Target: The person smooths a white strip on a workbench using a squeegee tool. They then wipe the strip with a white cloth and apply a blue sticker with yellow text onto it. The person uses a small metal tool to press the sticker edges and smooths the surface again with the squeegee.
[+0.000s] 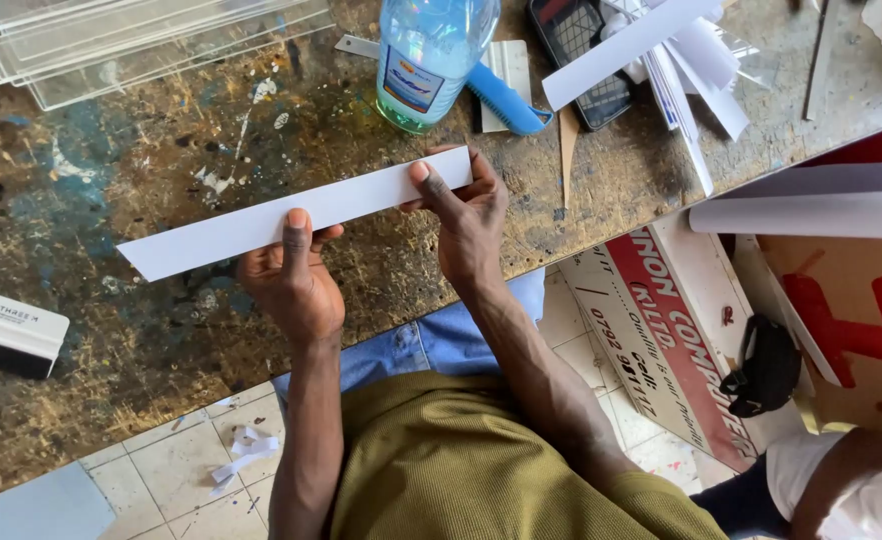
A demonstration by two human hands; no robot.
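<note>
From the head camera, looking straight down, both hands gripped a long, narrow white strip of thin sheet material (296, 213) that hung just above a worn wooden desk spattered with old paint (141, 140). The left hand (293, 285) was closed on the strip near its middle, thumb pressed flat on the upper face and fingers curled beneath. The right hand (469, 215) pinched the strip's right end, thumb on top at the corner, fingers behind. The strip ran slantwise, its left end lower and nearer the person, its right end higher and close to a clear plastic bottle with a blue and white label (431, 60).

Just right of the bottle lay a blue-handled scraper tool (506, 100), and beyond it a dark calculator (583, 50) partly covered by a loose pile of white offcut strips (676, 60). A stack of clear plastic sheets (131, 40) sat at the desk's far left corner. A black and white felt-edged squeegee (6, 330) rested at the left edge.

Below the desk showed blue jeans and an olive shirt. White paper scraps (244, 450) lay on the tiled floor (161, 480), and a red and white printed signboard (661, 330) leaned at the right.
</note>
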